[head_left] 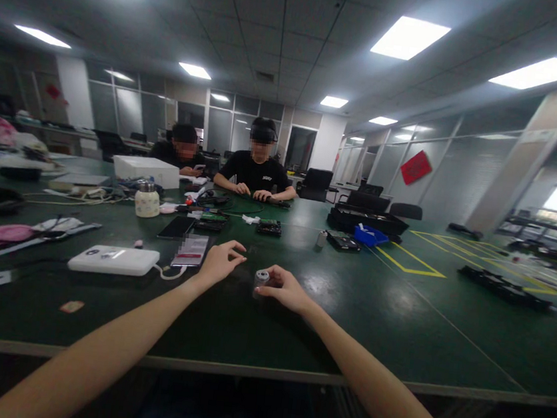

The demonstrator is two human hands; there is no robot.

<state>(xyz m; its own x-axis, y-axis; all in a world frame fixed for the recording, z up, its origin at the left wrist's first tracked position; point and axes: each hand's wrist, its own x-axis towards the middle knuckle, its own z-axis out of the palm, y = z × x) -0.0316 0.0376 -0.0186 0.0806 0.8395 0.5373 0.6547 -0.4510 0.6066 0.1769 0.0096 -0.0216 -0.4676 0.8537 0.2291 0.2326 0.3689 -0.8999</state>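
My right hand (pixel 285 289) has its thumb and fingers around a small silver metal cylinder (pixel 261 279), which is upright on the green tabletop. Dark openings show in its round top face. To the left of it, my left hand (pixel 222 261) is held over the table with thumb and fingers apart and nothing between them. A phone with a lit screen (pixel 191 251) lies just beside the left hand, and a white cable joins it to a white power bank (pixel 114 261). Farther back, a second small cylinder (pixel 321 239) stands near a black boxy part (pixel 343 241).
Circuit boards (pixel 269 227) lie mid-table. A cream bottle (pixel 147 201) and white box (pixel 146 171) stand left; a blue tray (pixel 370 235) and black strip-like part (pixel 505 288) are right. Two people sit opposite, one with hands (pixel 254 193) on the table. The table's front edge (pixel 260 372) is near me.
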